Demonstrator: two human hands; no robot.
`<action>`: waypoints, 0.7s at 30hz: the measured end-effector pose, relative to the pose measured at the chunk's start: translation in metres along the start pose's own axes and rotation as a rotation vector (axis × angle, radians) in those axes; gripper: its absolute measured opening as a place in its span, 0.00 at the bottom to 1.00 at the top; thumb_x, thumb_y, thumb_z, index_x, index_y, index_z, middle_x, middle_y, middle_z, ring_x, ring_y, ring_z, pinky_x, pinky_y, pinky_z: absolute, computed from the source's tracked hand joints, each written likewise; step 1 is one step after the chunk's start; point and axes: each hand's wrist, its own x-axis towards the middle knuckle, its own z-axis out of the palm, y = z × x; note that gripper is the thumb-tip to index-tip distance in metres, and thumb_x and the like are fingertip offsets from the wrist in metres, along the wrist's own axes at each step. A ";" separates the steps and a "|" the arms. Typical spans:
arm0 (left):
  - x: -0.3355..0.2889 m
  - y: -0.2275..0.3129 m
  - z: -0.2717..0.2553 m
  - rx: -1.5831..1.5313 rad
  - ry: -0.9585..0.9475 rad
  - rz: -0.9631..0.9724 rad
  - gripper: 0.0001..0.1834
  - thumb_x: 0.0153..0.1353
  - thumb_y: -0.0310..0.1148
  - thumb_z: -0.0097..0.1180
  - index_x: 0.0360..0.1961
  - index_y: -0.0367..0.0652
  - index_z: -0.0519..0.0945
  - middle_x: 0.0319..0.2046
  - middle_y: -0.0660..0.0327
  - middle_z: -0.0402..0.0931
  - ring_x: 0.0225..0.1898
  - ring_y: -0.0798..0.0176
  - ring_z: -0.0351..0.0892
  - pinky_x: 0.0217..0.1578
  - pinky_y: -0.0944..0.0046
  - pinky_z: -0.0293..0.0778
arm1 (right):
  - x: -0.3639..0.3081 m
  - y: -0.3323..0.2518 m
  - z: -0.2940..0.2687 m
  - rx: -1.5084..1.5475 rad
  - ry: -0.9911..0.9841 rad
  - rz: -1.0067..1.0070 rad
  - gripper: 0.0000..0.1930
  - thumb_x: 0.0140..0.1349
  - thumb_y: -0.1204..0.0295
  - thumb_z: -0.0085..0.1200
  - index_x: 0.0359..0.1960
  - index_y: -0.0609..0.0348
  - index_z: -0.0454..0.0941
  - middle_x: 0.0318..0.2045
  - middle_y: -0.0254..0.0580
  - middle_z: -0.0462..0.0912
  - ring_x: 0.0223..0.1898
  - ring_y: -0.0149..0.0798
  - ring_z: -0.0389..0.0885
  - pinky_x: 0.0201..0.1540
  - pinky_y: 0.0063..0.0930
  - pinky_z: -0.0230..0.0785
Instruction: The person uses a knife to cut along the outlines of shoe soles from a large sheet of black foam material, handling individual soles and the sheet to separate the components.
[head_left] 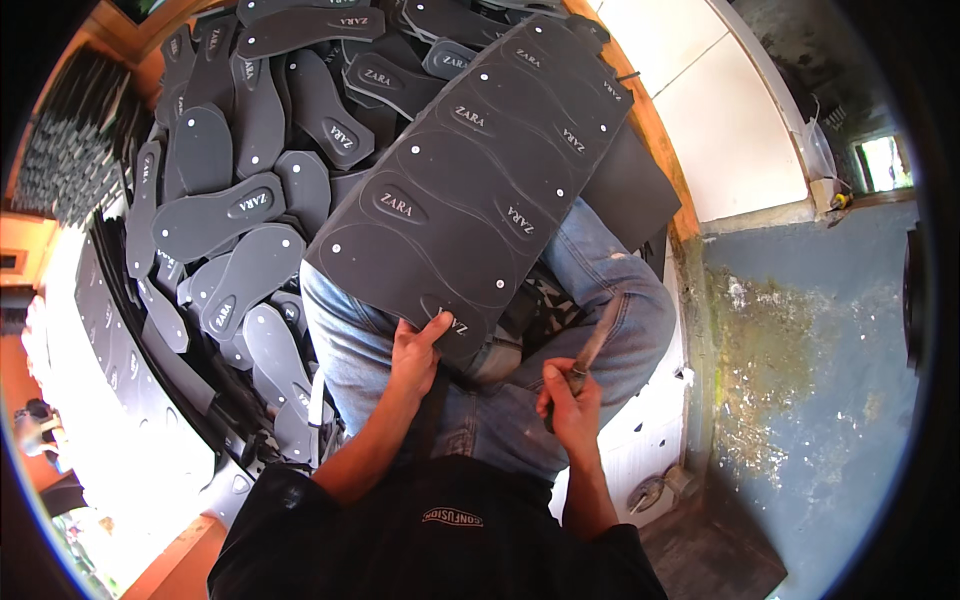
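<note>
A dark grey foam sheet (455, 235) printed with rows of shoe-sole outlines lies slantwise across my lap, its far end up and to the right. My left hand (415, 358) pinches its near edge, thumb on top and fingers underneath. Wrapped round a handle, my right hand (573, 405) holds a knife (600, 338) over my jeans, blade pointing up and away, apart from the sheet. To the left and beyond spreads a heap of cut-out dark grey soles (250, 275), loosely overlapping, each with a raised oval and a pale dot.
Another dark sheet (632, 190) lies beyond my right knee. Layered sheets are stacked (75, 150) at the far left, and more printed sheets (115, 335) stand nearer. White tiles (735, 120) and a stained blue-grey surface (800, 370) are on the right. A round object (648, 493) lies near my right elbow.
</note>
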 end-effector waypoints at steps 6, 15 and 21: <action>-0.007 0.077 -0.061 -0.014 -0.118 0.038 0.12 0.39 0.19 0.53 0.30 0.35 0.78 0.26 0.58 0.79 0.33 0.61 0.80 0.41 0.62 0.76 | -0.004 0.018 -0.003 0.028 0.025 -0.027 0.12 0.62 0.67 0.53 0.38 0.65 0.73 0.15 0.32 0.71 0.17 0.24 0.69 0.20 0.17 0.60; -0.065 0.128 -0.050 0.756 0.569 0.904 0.15 0.62 0.32 0.48 0.47 0.34 0.70 0.36 0.56 0.76 0.33 0.63 0.75 0.37 0.66 0.70 | -0.014 0.017 0.023 -0.087 -0.111 0.098 0.12 0.62 0.66 0.53 0.38 0.64 0.73 0.15 0.30 0.70 0.17 0.22 0.69 0.21 0.18 0.61; -0.039 -0.007 0.005 0.301 -0.038 -0.200 0.16 0.62 0.45 0.50 0.34 0.41 0.70 0.22 0.63 0.69 0.18 0.70 0.69 0.17 0.70 0.65 | -0.011 0.032 0.026 -0.319 -0.173 0.073 0.08 0.60 0.73 0.51 0.39 0.63 0.73 0.15 0.29 0.69 0.16 0.23 0.68 0.19 0.18 0.59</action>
